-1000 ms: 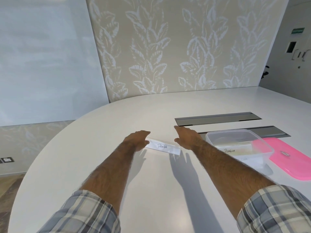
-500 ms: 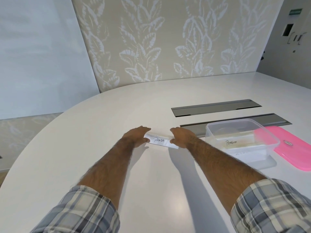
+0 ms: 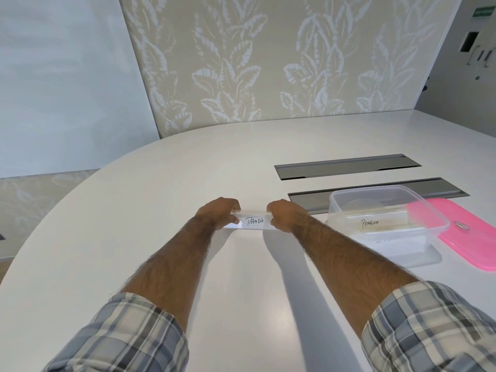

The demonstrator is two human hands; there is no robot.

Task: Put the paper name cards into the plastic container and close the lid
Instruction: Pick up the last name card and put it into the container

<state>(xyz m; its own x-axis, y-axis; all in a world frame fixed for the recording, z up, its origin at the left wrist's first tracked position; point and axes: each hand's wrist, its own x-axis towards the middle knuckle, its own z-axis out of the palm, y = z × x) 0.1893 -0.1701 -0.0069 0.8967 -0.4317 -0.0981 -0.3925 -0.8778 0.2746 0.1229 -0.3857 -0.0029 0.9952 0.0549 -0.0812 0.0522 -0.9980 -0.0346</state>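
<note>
Head view: left hand (image 3: 220,214) and right hand (image 3: 285,214) pinch the ends of PANDA card (image 3: 253,222) on table (image 3: 161,210), beside container (image 3: 386,218). Lift level, avoid creasing; lid (image 3: 461,232) waits beyond.

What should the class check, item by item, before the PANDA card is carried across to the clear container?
1. Both hands on the card: left hand and right hand grip opposite ends of the PANDA card: ok.
2. Card lifted off the table: cannot tell.
3. Container open: ok.
4. Room inside beside the PENGUIN card: ok.
5. Pink lid lies beside the container, out of the path: ok.
</note>
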